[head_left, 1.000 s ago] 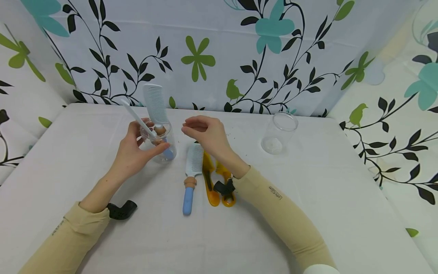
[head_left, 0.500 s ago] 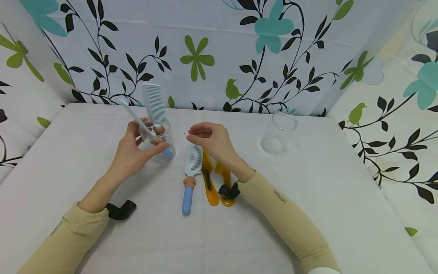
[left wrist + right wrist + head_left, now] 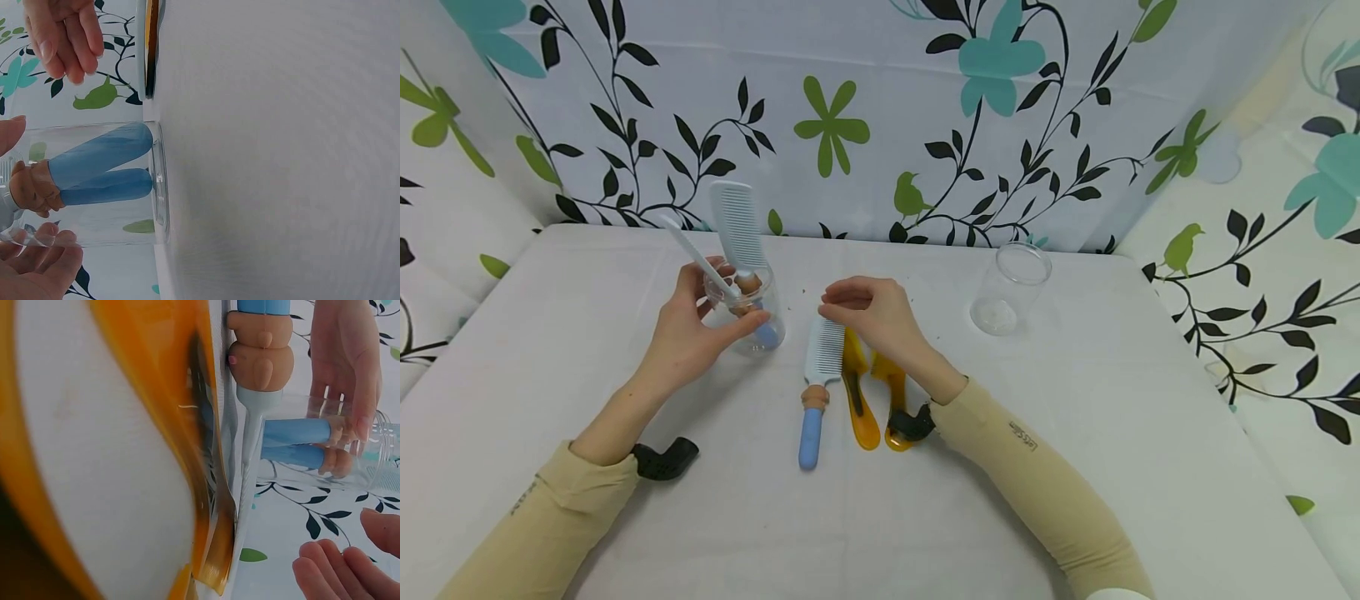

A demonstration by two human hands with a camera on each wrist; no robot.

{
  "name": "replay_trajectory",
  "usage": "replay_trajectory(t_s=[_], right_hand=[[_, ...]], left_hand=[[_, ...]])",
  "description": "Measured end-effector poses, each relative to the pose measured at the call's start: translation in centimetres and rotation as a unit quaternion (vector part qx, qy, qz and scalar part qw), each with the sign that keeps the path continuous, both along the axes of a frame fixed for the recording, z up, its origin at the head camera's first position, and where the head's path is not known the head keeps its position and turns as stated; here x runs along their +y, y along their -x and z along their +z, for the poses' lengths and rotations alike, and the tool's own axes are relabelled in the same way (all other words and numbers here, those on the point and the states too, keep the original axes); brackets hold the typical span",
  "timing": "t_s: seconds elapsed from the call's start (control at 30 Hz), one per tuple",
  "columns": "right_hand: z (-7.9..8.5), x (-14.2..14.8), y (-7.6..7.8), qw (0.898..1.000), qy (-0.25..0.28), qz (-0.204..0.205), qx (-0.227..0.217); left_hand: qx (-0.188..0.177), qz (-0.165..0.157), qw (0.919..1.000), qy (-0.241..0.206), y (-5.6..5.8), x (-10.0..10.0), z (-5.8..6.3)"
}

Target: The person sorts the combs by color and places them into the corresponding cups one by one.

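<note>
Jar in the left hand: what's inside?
The clear jar held by the left hand contains two white combs, blue handles down against its base. The fingers cover part of the wall.

Two combs [image 3: 737, 225] in left jar [image 3: 752, 321] — three combs [image 3: 850, 375] flat to its right — 2nd jar [image 3: 1009, 290] far right.

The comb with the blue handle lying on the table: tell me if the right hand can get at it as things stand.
Probably yes. The right hand hangs just over the toothed end of the comb, fingers relaxed and empty. Nothing lies between them; the yellow combs lie beside it and the jar in the left hand stands apart.
</note>
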State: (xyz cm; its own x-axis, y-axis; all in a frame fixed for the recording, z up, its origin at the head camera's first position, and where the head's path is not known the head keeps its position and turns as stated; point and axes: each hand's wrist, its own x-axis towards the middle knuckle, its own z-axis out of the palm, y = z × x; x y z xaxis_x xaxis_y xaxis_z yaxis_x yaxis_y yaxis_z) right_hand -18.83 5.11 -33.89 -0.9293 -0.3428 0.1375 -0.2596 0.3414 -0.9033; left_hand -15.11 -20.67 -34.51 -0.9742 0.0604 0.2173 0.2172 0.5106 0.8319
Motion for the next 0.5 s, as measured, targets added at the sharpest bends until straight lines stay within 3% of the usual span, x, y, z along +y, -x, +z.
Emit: replay_trajectory(t_s=[0.5], right_hand=[[-0.2, 1.5, 0.0, 0.996, -0.077, -0.011, -0.051]], left_hand=[[0.002, 0.000, 1.0000, -0.002, 0.0, 0.1, 0.2]])
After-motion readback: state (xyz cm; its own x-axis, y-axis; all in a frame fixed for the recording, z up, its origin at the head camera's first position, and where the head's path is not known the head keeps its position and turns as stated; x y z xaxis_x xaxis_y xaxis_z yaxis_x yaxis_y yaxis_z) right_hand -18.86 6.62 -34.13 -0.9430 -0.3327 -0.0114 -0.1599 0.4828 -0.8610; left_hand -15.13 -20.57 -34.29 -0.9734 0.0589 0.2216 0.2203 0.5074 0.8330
